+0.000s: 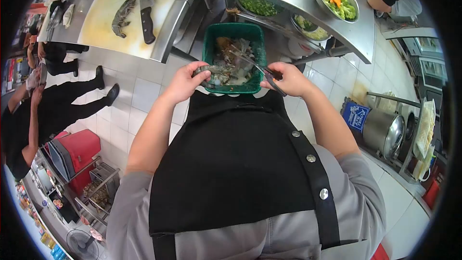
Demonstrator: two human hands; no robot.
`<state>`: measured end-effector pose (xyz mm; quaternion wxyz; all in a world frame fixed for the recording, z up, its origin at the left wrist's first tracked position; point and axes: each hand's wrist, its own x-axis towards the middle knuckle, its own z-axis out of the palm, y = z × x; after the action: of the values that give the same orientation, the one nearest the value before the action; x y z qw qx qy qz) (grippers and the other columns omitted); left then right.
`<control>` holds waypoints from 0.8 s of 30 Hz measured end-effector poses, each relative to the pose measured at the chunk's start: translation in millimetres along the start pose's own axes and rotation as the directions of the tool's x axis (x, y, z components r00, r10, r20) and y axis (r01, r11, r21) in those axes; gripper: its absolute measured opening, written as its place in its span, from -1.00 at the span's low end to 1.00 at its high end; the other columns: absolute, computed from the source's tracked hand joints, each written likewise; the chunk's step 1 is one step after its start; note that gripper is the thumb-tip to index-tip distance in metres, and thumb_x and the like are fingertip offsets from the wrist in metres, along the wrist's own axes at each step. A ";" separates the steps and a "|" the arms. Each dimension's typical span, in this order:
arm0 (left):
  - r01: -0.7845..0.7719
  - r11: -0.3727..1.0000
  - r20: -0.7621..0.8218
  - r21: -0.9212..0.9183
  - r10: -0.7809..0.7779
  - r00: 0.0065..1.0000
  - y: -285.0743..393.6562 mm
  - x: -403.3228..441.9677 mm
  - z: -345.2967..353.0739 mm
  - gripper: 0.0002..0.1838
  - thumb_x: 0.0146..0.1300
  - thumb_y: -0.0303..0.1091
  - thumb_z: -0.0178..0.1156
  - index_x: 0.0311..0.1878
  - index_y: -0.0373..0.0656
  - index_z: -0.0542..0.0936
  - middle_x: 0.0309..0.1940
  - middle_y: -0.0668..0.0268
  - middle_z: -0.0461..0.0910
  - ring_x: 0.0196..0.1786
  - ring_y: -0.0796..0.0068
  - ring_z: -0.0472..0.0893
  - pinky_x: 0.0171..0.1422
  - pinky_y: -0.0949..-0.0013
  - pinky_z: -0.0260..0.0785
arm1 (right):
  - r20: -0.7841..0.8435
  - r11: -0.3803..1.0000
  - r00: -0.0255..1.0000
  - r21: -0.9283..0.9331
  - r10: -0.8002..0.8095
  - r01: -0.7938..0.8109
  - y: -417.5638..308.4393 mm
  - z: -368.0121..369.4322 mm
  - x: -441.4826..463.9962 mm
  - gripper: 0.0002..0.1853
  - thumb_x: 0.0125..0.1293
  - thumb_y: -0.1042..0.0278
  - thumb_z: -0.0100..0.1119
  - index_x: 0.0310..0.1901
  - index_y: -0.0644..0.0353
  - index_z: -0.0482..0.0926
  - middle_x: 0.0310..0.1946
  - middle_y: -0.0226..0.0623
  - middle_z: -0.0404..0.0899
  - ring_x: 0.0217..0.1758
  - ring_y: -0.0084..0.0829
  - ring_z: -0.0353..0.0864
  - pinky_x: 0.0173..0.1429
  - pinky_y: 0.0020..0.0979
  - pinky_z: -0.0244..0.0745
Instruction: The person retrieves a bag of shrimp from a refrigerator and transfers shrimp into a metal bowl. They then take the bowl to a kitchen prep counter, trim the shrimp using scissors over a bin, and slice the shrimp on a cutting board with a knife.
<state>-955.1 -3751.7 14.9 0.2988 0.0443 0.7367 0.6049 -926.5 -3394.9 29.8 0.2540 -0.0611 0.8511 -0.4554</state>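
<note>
Shrimp sits between the hands over the green bin, long axis roughly left-right, near end at the left hand, which is nearer. Left fingers closed in a pinch on that end, other end pointing right. Right hand wrapped round the scissors handles, blades angled forward-left, so they slant across the shrimp's line rather than along it; can't tell blade gap or contact

Head cam, worn on head: wide view, looks fwd & down, close over black apron (lower ctr), green bin farther, upper ctr.
</note>
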 end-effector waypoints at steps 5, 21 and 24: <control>0.022 0.999 0.056 -0.026 -0.021 0.998 1.8 -0.5 5.4 -0.67 0.49 -0.31 0.22 0.21 -0.26 0.55 -0.17 0.41 0.68 -0.11 0.64 0.61 0.06 0.46 0.48 | 0.064 0.982 0.995 -0.170 -0.071 0.081 -7.2 -1.4 -4.2 -0.43 0.09 -0.02 0.60 -0.07 0.28 0.64 -0.28 -0.28 0.57 -0.25 -0.45 0.57 -0.12 -0.39 0.54; 0.223 0.974 0.258 -0.024 -0.210 0.943 -22.9 17.8 32.3 -0.70 0.50 -0.22 0.20 0.07 -0.29 0.59 -0.27 0.40 0.65 -0.21 0.62 0.61 -0.06 0.47 0.48 | 0.366 0.968 0.909 0.068 0.200 -0.241 11.3 40.3 20.7 -0.37 0.17 -0.33 0.44 -0.30 0.24 0.66 -0.53 -0.34 0.57 -0.45 -0.45 0.62 -0.30 -0.40 0.54; 0.343 0.935 0.303 -0.096 -0.300 0.904 -31.7 23.9 34.8 -0.69 0.50 -0.17 0.19 0.01 -0.27 0.61 -0.33 0.40 0.64 -0.27 0.60 0.62 -0.11 0.49 0.46 | 0.425 0.889 0.852 0.193 0.305 -0.415 25.6 55.9 26.5 -0.33 0.17 -0.39 0.41 -0.37 0.25 0.65 -0.55 -0.36 0.58 -0.55 -0.50 0.59 -0.41 -0.42 0.50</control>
<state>-948.0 -3719.8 -26.5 0.4995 -0.0141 0.6368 0.5872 -918.8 -3430.6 -26.3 0.5028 0.0494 0.7082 -0.4931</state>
